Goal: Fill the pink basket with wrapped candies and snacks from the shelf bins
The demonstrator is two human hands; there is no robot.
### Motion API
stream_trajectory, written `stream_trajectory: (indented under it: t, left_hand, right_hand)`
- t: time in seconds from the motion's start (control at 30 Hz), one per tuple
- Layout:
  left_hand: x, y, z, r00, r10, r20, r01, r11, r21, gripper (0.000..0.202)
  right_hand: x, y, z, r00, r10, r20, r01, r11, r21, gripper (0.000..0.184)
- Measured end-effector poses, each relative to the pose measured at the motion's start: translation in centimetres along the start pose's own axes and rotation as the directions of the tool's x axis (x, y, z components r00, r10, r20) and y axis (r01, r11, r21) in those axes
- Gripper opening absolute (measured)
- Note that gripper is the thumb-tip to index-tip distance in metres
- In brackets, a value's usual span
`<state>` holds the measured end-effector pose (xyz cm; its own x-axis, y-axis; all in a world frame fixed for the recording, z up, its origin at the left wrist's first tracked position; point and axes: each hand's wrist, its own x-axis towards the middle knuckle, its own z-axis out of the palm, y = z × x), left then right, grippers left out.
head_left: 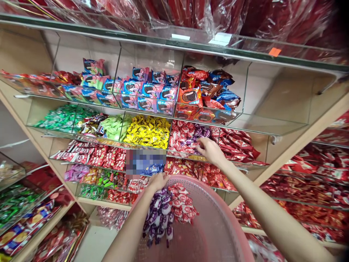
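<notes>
My left hand [158, 181] is closed over the far rim of a pink plastic basket [231, 218], which is tilted toward me. Inside lie purple wrapped candies [160, 214] and, to their right, red-and-white wrapped candies [183, 203]. My right hand [212, 150] reaches to a glass shelf compartment, its thumb and forefinger apart at the candies. That compartment holds red-and-white candies [180, 136] with purple candies [200, 131] among them at the right. No candy shows in my right hand.
Yellow candies [148, 131] sit left of that compartment, red packets [237, 143] right of it. Packaged cookies [152, 89] line the shelf above. A glass shelf edge [136, 31] crosses overhead. More candy racks [305, 189] stand to the right and left.
</notes>
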<state>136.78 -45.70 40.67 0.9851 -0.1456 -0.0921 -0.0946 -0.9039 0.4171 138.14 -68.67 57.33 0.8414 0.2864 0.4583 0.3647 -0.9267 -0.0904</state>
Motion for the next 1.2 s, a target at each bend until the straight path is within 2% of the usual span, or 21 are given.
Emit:
stream_trajectory:
  t: [0.1, 0.2, 0.27, 0.4, 0.63, 0.8, 0.9, 1.03, 1.1, 1.2]
  left_hand:
    - [0.1, -0.1, 0.1, 1.000, -0.008, -0.007, 0.008, 1.000, 0.005, 0.058]
    - [0.1, -0.2, 0.2, 1.000, -0.007, -0.012, 0.007, 1.000, 0.009, 0.060]
    - [0.1, -0.2, 0.3, 1.000, -0.005, -0.012, 0.005, 1.000, 0.010, 0.060]
    - [0.2, -0.3, 0.3, 1.000, 0.006, -0.005, -0.006, 1.000, 0.007, 0.059]
    - [0.6, -0.5, 0.7, 1.000, -0.002, -0.007, 0.002, 1.000, 0.005, 0.060]
    - [0.6, -0.5, 0.7, 1.000, -0.005, -0.004, 0.005, 1.000, 0.005, 0.060]
    - [0.6, -0.5, 0.7, 1.000, -0.009, -0.005, 0.009, 1.000, 0.000, 0.061]
    - [0.5, -0.4, 0.6, 1.000, -0.005, -0.001, 0.005, 1.000, 0.014, 0.058]
    - [0.4, -0.3, 0.5, 1.000, 0.000, 0.000, 0.000, 1.000, 0.017, 0.056]
    - [0.3, -0.2, 0.4, 1.000, -0.003, -0.002, 0.003, 1.000, 0.009, 0.057]
  right_hand:
    - [1.8, 1.3, 0.3, 0.982, 0.086, 0.168, -0.066, 0.990, -0.121, 0.031]
    - [2.4, 1.5, 0.6, 0.965, 0.130, 0.230, -0.081, 0.975, -0.209, 0.037]
    - [2.7, 1.5, 0.6, 0.961, 0.111, 0.255, -0.057, 0.976, -0.210, 0.041]
    - [3.2, 2.0, 0.7, 0.959, 0.033, 0.282, 0.007, 0.990, -0.138, 0.042]
    - [3.7, 2.7, 1.0, 0.962, 0.007, 0.272, 0.006, 0.999, -0.049, 0.034]
    - [3.4, 2.5, -0.2, 0.974, -0.012, 0.225, 0.007, 1.000, 0.024, 0.037]
    - [2.4, 1.6, -2.0, 0.982, -0.028, 0.185, 0.020, 0.999, 0.042, 0.040]
    - [-0.7, -0.7, -3.7, 0.986, -0.070, 0.149, 0.050, 0.989, 0.137, 0.042]
    - [-2.8, -2.1, -3.3, 0.978, -0.110, 0.178, 0.070, 0.974, 0.213, 0.041]
    - [-6.0, -3.8, -0.3, 0.962, -0.118, 0.248, 0.047, 0.961, 0.273, 0.039]
